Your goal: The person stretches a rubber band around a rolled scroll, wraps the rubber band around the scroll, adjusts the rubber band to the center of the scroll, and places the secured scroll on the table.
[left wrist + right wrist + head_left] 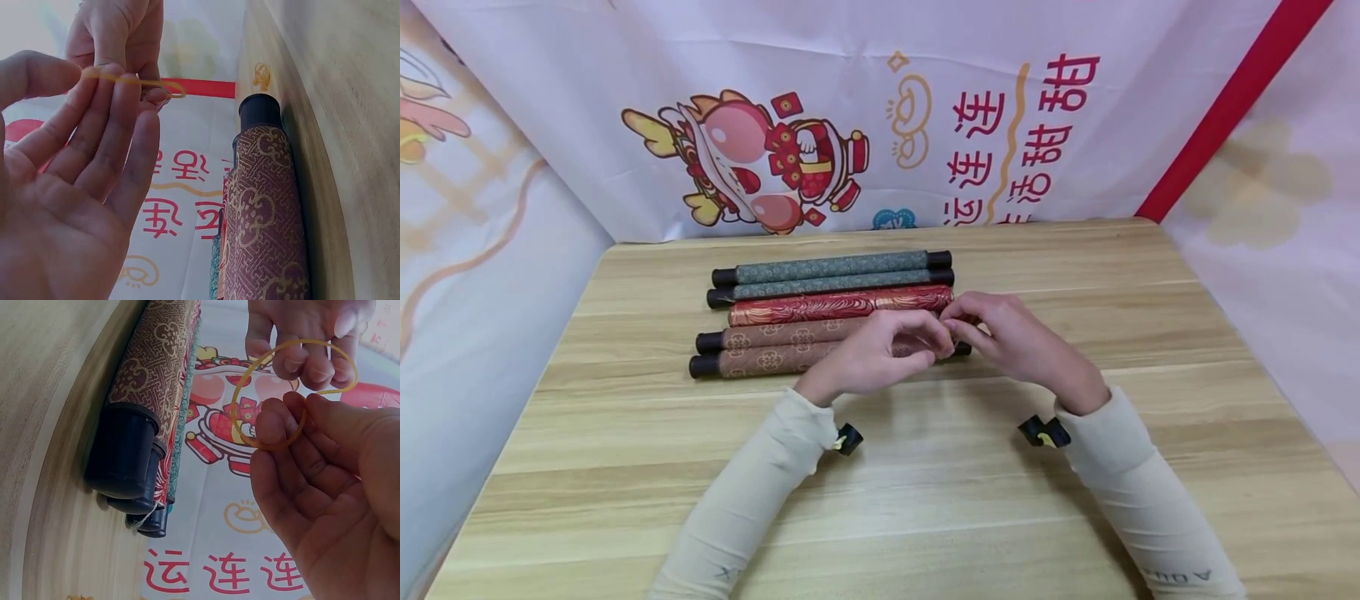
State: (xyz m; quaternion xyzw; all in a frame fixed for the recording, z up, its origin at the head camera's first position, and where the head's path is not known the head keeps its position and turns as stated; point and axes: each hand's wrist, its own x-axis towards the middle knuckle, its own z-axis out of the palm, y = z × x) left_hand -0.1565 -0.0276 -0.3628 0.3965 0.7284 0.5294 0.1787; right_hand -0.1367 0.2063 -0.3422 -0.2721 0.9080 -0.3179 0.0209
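A thin yellow rubber band (234, 405) is held between my two hands over the near right end of the scrolls. My left hand (876, 354) pinches one part of it with thumb and fingertips. With thumb and forefinger, my right hand (1011, 340) pinches another part; in the right wrist view the band forms a loose loop there. Below the hands lie two brown patterned scrolls (767, 360) with black end caps, partly hidden by the left hand. A red scroll (820, 307) lies behind them, then two green scrolls (835, 267), all roughly parallel.
A small heap of yellow rubber bands (262, 77) lies on the wooden table (625, 467) beyond the scrolls' right ends. White printed cloth (1037, 33) hangs behind the table and on both sides.
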